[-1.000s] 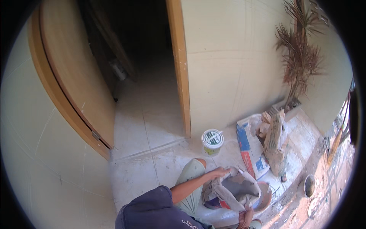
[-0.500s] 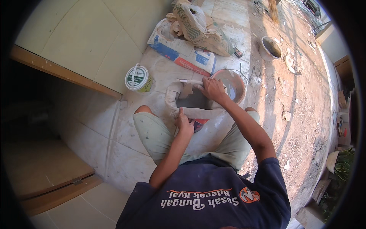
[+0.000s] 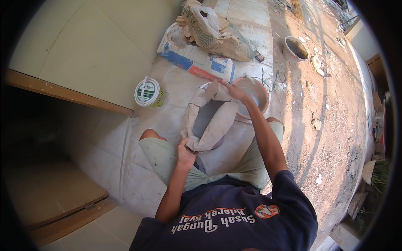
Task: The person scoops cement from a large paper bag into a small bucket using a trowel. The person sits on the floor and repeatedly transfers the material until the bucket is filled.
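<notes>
An open paper sack [image 3: 218,127] with its rim rolled down stands on the tiles between my bent legs. Grey powder [image 3: 204,119] shows inside it. My left hand [image 3: 185,155] is closed on the rim at the near left corner. At the far right end, my right hand [image 3: 235,90] grips the rim; some of its fingertips are hidden behind the paper. A round orange basin [image 3: 263,100] with pale contents is just right of the sack, partly behind my right forearm.
To the left, a lidded tub [image 3: 147,93] stands by the wall. Beyond lie a blue, white and red sack [image 3: 178,57] and a crumpled brown sack [image 3: 228,44], with a small dark object [image 3: 259,56] beside them. A bucket [image 3: 294,51] sits on the rubble-strewn dirt at right.
The sack has turned so its opening slants from near left to far right. My left hand moved nearer and left with its rim; my right hand shifted slightly away.
</notes>
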